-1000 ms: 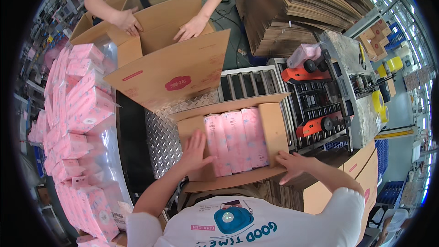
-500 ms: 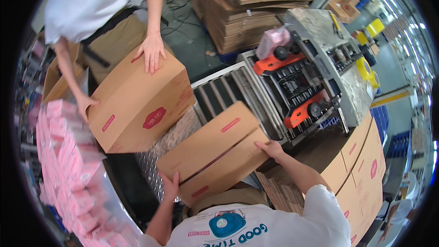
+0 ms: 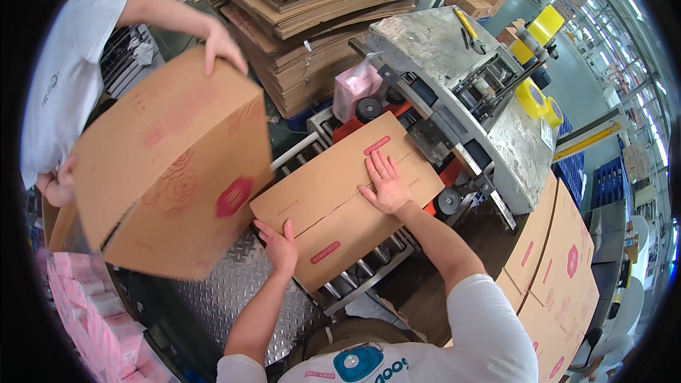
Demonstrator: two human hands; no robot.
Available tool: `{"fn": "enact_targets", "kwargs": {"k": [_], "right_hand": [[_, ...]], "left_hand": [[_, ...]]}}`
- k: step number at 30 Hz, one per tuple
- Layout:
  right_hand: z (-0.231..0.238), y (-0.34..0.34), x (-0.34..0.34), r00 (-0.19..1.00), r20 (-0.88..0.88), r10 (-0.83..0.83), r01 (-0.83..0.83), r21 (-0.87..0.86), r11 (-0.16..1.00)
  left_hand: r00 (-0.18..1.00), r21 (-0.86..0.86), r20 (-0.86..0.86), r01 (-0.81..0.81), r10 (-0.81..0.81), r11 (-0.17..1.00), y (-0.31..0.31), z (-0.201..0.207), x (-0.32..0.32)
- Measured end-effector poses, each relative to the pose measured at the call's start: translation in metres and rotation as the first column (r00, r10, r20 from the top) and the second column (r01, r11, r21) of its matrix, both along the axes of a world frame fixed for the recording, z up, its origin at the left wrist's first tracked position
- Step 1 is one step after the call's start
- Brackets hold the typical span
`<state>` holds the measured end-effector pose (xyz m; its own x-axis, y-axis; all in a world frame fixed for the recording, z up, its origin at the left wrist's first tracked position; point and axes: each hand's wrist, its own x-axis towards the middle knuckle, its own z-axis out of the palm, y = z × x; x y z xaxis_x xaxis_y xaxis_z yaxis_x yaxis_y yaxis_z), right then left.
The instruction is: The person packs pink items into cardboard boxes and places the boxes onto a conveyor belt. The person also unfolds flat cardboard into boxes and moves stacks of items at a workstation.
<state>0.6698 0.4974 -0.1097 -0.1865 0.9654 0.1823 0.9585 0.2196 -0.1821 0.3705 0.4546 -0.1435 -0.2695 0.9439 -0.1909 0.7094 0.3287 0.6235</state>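
A closed cardboard box with red printed labels lies on the roller conveyor, its top flaps meeting along a middle seam. One end of it reaches under the taping machine. At the box's near left end, my left hand grips the edge, thumb toward the top. My right hand lies flat on the top near the seam, fingers spread. Left of this, a co-worker's hands hold a larger tilted carton, slightly blurred; one hand is at its upper edge, the other at its left side.
Pink packs are heaped at the lower left. Behind the conveyor rises a stack of flat cardboard. Yellow tape rolls sit on the machine's far side. Large cartons stand at the right. A metal tread plate lies below the conveyor.
The box has moved from in front of me onto the rollers toward the machine. My right hand went from its right edge to its top. The co-worker's carton has been tilted and shifted left.
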Motion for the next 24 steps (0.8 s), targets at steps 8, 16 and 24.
{"fn": "enact_targets", "kwargs": {"k": [8, 16, 24], "right_hand": [[0.016, -0.019, 0.037, 0.956, -0.075, -0.283, 0.280, -0.041, 0.959], [0.219, -0.393, 0.069, 0.869, 0.015, -0.494, 0.457, -0.403, 0.792], [0.147, -0.608, -0.010, 0.715, 0.235, -0.658, 0.699, -0.223, 0.680]], "left_hand": [[0.764, 0.288, 0.596, 0.083, -0.247, 0.954, -0.006, -0.062, 0.023], [0.455, -0.388, 0.304, 0.861, -0.837, 0.328, -0.253, -0.132, -0.158], [0.756, -0.591, 0.139, 0.582, -0.639, 0.559, -0.287, -0.133, -0.304]]}}
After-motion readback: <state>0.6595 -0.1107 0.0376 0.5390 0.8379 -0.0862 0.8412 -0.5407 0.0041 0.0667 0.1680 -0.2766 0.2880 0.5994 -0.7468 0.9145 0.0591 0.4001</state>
